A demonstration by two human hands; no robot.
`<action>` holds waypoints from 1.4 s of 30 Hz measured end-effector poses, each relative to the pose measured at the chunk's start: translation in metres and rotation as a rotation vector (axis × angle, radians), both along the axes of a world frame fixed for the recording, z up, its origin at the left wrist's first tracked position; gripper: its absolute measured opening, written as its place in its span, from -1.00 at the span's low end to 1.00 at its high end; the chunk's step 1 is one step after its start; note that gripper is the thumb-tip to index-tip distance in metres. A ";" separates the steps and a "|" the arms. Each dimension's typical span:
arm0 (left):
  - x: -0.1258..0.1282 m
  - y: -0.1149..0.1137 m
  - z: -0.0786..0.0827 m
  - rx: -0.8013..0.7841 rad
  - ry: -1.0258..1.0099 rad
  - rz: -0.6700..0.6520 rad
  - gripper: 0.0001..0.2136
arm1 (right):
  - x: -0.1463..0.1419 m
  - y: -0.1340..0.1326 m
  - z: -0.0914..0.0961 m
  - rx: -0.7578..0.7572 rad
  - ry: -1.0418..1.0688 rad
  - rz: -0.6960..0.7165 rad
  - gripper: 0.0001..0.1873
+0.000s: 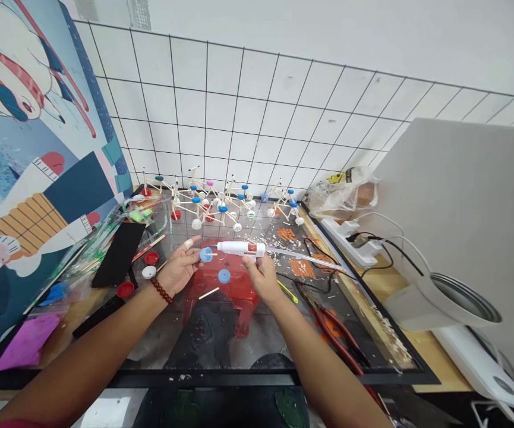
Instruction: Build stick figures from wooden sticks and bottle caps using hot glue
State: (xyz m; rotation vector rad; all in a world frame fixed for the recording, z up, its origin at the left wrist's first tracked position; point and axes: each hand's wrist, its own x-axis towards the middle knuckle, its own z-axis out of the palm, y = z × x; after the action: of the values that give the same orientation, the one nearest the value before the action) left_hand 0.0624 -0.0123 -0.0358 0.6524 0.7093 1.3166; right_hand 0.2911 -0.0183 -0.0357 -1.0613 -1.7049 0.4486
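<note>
My left hand (182,264) pinches a blue bottle cap (205,255), from which a short pale stick points right. In my right hand (262,277) is a white glue gun (234,248). Its nozzle lies just above the cap; whether they touch I cannot tell. A clear glue stick (301,257) runs out of the gun's back end to the right. Below the hands, on the glass tabletop, lie another blue cap (224,276) and a short wooden stick (208,293). A red stool shows through the glass.
Several small stick models (221,202) with coloured caps stand at the back. Loose red caps (151,258) and a black strip (119,254) lie left. Red-handled pliers (332,324), a power strip (350,241) and a white desk lamp (444,303) are on the right. Black cables cross there.
</note>
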 end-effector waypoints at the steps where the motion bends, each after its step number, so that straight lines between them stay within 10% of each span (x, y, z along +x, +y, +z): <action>1: 0.000 0.000 0.000 0.006 0.002 -0.001 -0.48 | 0.000 0.000 0.000 0.000 0.004 0.002 -0.65; 42: -0.002 0.006 0.002 -0.018 -0.086 0.141 -0.56 | 0.002 0.001 -0.004 -0.025 -0.047 0.054 -0.68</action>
State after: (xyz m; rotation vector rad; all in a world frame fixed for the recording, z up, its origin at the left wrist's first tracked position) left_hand 0.0599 -0.0067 -0.0336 0.5355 0.7064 1.4578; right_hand 0.2931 -0.0168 -0.0399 -1.0531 -1.7769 0.4838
